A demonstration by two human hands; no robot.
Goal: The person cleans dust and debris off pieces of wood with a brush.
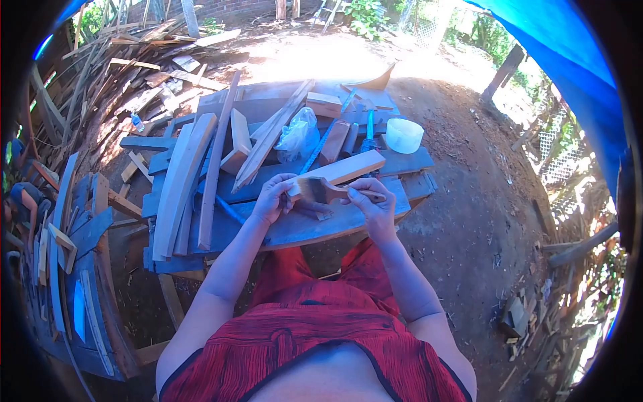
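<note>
My right hand [372, 206] is closed on the wooden handle of a flat paintbrush [328, 191]. Its dark bristles point left, towards my left hand [273, 199], whose fingers are bent close to the bristle end and the near end of a pale wood block [358, 166]. Whether those fingers grip the block or the bristles cannot be made out. Behind the hands, a clear plastic bag [299, 137], a reddish-brown block [334, 142] and a translucent white tub [404, 136] stand on the wooden workbench [301, 231].
Long planks [184, 194] lie across the bench's left side. A second bench [100, 321] with boards stands at the far left, where a person's arm [30, 208] shows. Scrap wood [154, 87] is heaped behind. A blue tarp [569, 47] hangs at upper right.
</note>
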